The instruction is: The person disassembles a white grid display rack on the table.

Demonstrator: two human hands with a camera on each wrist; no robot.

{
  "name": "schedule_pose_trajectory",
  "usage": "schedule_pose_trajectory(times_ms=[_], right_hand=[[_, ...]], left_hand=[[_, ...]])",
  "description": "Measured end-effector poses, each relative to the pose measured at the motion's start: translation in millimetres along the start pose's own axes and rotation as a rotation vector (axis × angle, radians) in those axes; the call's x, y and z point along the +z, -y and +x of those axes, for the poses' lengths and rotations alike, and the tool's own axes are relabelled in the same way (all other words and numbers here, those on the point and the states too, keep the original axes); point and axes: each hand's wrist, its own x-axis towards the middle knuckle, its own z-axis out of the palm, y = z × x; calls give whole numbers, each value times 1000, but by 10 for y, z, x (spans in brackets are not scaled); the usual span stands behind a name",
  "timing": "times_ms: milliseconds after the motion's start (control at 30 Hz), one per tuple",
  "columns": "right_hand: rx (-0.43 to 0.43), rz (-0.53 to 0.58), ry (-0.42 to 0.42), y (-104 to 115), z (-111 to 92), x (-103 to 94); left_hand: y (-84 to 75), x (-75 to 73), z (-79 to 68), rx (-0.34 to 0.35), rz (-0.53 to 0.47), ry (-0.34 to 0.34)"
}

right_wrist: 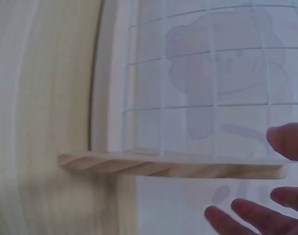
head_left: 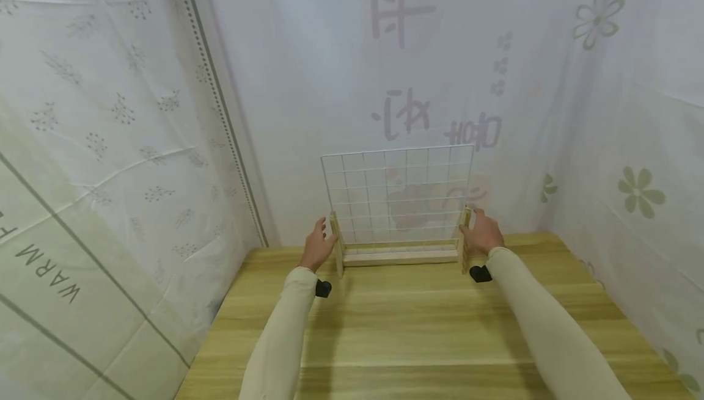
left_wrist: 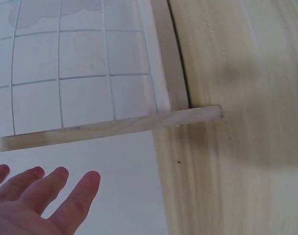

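Observation:
A white wire grid panel (head_left: 407, 195) stands upright in a pale wooden stand, which has a low crossbar (head_left: 401, 258) and an upright side piece at each end. My left hand (head_left: 319, 246) is beside the left side piece (left_wrist: 109, 128), fingers spread; the left wrist view shows a gap between fingertips and wood. Around the top of the right side piece (right_wrist: 173, 166) is my right hand (head_left: 484, 233), its thumb (right_wrist: 290, 142) on the grid side and its fingers (right_wrist: 256, 218) on the outer side. A gap shows between those fingers and the wood.
The stand rests near the back edge of a wood-grain table (head_left: 396, 327). Printed fabric curtains (head_left: 297, 52) hang behind it and on both sides. Each wrist carries a small black device (head_left: 481, 273).

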Motion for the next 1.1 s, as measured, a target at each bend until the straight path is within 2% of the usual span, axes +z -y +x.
schedule_pose_trajectory(times_ms=[167, 300, 600, 767, 900, 967, 1100], right_hand=[[-9, 40, -52, 112, 82, -24], [7, 42, -64, 172, 122, -20], [52, 95, -134, 142, 138, 73], [62, 104, -225, 93, 131, 110], [57, 107, -301, 62, 103, 142], [42, 137, -292, 53, 86, 164], [10, 221, -213, 21, 79, 209]], left_hand=[[-68, 5, 60, 20, 41, 24], [-118, 6, 85, 28, 26, 25], [-86, 14, 74, 12, -31, -51], [-66, 23, 46, 33, 38, -140], [-39, 8, 40, 78, 112, -148], [-25, -18, 22, 85, 110, -143], [-2, -81, -45, 81, 78, -152]])
